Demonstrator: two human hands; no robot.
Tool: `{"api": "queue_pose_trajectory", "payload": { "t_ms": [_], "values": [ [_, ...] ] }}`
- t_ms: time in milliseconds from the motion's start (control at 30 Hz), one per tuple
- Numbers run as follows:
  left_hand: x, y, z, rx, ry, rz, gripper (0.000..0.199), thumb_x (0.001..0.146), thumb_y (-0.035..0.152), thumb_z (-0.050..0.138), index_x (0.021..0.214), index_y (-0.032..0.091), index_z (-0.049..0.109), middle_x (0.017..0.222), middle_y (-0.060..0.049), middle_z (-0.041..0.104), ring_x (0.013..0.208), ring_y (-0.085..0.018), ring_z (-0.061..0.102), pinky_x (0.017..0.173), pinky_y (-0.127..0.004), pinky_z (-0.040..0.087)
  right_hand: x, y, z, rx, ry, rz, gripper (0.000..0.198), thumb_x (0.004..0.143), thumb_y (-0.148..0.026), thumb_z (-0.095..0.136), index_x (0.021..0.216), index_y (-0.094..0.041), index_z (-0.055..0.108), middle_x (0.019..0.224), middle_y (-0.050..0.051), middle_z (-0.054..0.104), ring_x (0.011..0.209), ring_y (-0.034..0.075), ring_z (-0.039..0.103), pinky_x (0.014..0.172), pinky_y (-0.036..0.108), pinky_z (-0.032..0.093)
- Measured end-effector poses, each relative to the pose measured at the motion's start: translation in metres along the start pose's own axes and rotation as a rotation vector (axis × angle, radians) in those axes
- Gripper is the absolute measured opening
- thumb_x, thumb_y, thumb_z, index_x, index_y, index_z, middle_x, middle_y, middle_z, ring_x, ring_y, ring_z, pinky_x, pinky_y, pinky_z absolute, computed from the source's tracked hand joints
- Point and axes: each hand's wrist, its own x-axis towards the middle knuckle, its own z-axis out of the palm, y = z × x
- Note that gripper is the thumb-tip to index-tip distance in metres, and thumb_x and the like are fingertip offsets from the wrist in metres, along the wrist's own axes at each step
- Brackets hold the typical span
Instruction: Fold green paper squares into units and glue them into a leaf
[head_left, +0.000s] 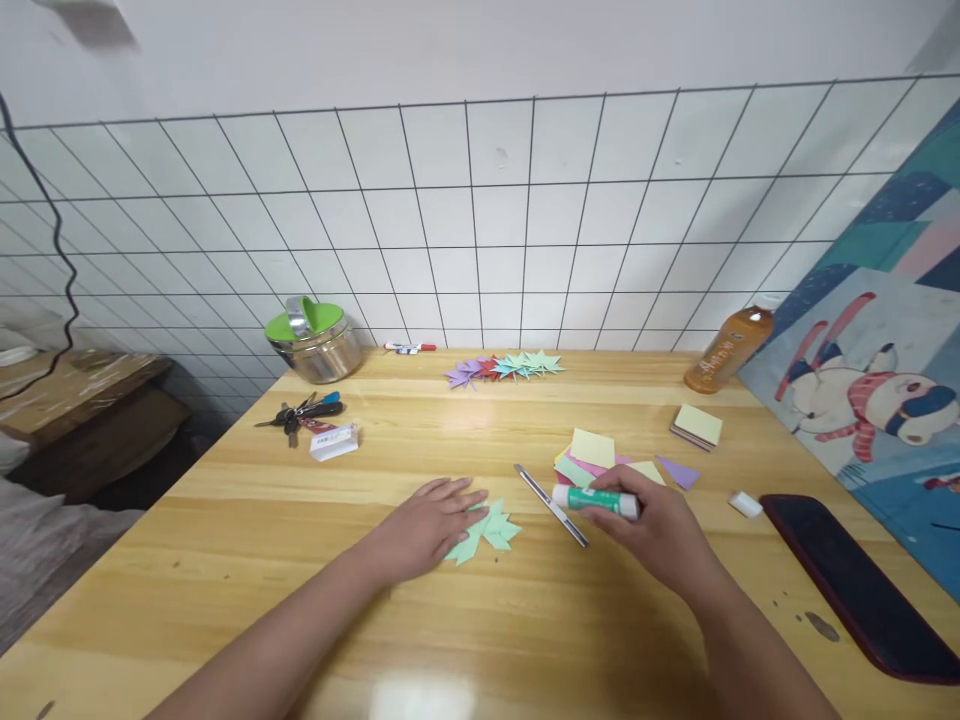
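Note:
My left hand (431, 525) lies flat with its fingers stretched out, the fingertips resting on a light green folded paper leaf (493, 530). In my right hand (649, 515) is a green and white glue stick (592, 501), held level just above the table. Below and left of the glue stick lies a slim utility knife (551, 504). Behind my right hand, loose coloured paper squares (594, 447) overlap in a small pile. A purple paper triangle (678, 471) lies to their right.
Finished-looking folded leaves (510, 368) in several colours lie near the tiled wall. Around the wooden table (420, 640) are a green-lidded metal pot (319, 345), keys (300, 415), a white box (334, 441), a marker (409, 348), a bottle (729, 348), a paper stack (697, 426), an eraser (745, 504) and a dark phone-like slab (855, 585).

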Motion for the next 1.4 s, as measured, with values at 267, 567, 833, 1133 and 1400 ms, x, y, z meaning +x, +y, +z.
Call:
{"api": "queue_pose_trajectory", "payload": {
  "t_ms": [267,567,833,1133,1400],
  "values": [
    [0.017,0.017,0.016,-0.11,0.25,-0.135,0.044,0.087,0.035,0.044,0.131,0.027,0.043,0.137,-0.007,0.044,0.127,-0.025,0.035,0.106,-0.045,0.023,0.003,-0.03,0.052,0.045,-0.068,-0.112,0.026,0.076,-0.046,0.058,0.085,-0.022,0.061,0.069,0.001,0.062,0.056,0.015,0.051,0.051,0.025,0.037],
    [0.015,0.01,0.016,-0.086,0.075,-0.152,0.049,0.078,0.041,0.059,0.125,0.035,0.048,0.143,-0.002,0.037,0.132,-0.029,0.028,0.107,-0.055,0.011,0.019,-0.027,0.092,-0.422,-0.048,-0.246,0.03,0.085,-0.049,0.044,0.078,-0.022,0.054,0.057,0.0,0.062,0.051,0.017,0.058,0.046,0.024,0.024],
    [0.017,0.013,0.017,-0.087,0.086,-0.216,0.044,0.074,0.044,0.063,0.117,0.037,0.055,0.142,0.001,0.038,0.132,-0.028,0.027,0.108,-0.055,0.008,0.018,-0.018,0.108,-0.531,0.011,-0.301,0.028,0.086,-0.046,0.043,0.077,-0.022,0.053,0.055,-0.001,0.063,0.046,0.016,0.058,0.043,0.024,0.022],
    [0.02,0.023,0.019,-0.1,0.08,-0.293,0.055,0.068,0.053,0.064,0.12,0.039,0.051,0.143,0.0,0.036,0.133,-0.031,0.025,0.105,-0.061,0.002,0.019,-0.012,0.114,-0.549,0.107,-0.402,0.024,0.084,-0.042,0.048,0.075,-0.021,0.054,0.053,-0.001,0.062,0.047,0.017,0.059,0.044,0.024,0.022],
    [0.019,0.025,0.019,-0.105,0.048,-0.315,0.058,0.071,0.053,0.061,0.125,0.041,0.046,0.145,0.001,0.031,0.134,-0.031,0.022,0.103,-0.065,-0.001,0.017,-0.012,0.112,-0.5,0.088,-0.412,0.022,0.083,-0.04,0.049,0.076,-0.021,0.057,0.056,-0.001,0.063,0.05,0.017,0.061,0.046,0.024,0.025]
  ]
}}
